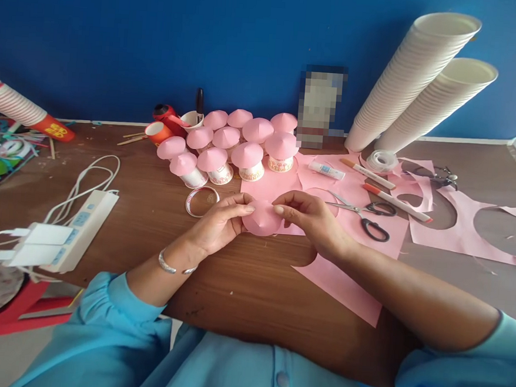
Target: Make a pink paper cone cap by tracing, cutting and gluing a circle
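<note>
A shallow pink paper cone [262, 220] is held between both hands over the table, near its front edge. My left hand [227, 218] pinches the cone's left rim between thumb and fingers. On the opposite side, my right hand [307, 214] grips its upper right edge, fingers bent. Just behind are several small paper-cup pieces with pink cone tops [247, 154], standing in a cluster. A printed paper ring [202, 202] lies left of the cone. Pink paper sheets [267, 185] spread behind and to the right of the cone.
Scissors [358, 209], markers [398, 203], a glue stick [325, 170] and a tape roll [381, 160] lie to the right. Tall white cup stacks [416, 75] lean by the blue wall. At the left are a power strip [85, 231] with cables and red cups [53, 127].
</note>
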### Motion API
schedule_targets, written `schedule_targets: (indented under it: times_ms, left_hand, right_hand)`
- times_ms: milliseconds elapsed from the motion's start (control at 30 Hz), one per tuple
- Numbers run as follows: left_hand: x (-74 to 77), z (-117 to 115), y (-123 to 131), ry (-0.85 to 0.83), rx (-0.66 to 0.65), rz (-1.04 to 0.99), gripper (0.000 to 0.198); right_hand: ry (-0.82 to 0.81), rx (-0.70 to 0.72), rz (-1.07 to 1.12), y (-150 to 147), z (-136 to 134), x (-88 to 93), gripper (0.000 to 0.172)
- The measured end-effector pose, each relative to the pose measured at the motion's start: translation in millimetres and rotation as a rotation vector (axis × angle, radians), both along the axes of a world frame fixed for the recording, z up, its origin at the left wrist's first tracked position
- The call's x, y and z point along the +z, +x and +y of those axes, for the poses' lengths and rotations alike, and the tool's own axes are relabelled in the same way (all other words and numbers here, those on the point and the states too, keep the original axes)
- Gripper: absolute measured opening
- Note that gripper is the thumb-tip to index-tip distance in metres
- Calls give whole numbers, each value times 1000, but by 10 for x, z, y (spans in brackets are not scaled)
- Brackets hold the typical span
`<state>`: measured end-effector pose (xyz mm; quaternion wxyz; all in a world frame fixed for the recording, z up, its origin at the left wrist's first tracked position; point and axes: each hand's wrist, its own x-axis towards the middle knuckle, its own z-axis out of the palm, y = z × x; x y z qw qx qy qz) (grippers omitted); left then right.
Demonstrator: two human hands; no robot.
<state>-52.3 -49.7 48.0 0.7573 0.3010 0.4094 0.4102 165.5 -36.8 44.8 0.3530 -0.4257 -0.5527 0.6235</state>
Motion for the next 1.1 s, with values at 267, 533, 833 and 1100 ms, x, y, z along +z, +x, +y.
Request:
schedule_targets:
  times_ms: [267, 533, 833, 1100]
  left_hand:
    - [-26, 9, 43, 14, 1, 33, 23]
    - [39, 134, 103, 48, -16, 38, 21]
    - [48, 283, 189, 101, 53, 45, 19]
    - [1, 318, 208, 124, 27, 75, 15]
  right_hand:
    - [-101, 5, 90, -48, -6, -73, 38]
    - [690, -90, -801, 799, -28, -26, 22]
    - [1021, -56, -1365, 1374, -206, -271, 28]
    - [887, -95, -1530, 1567, -304, -140, 30]
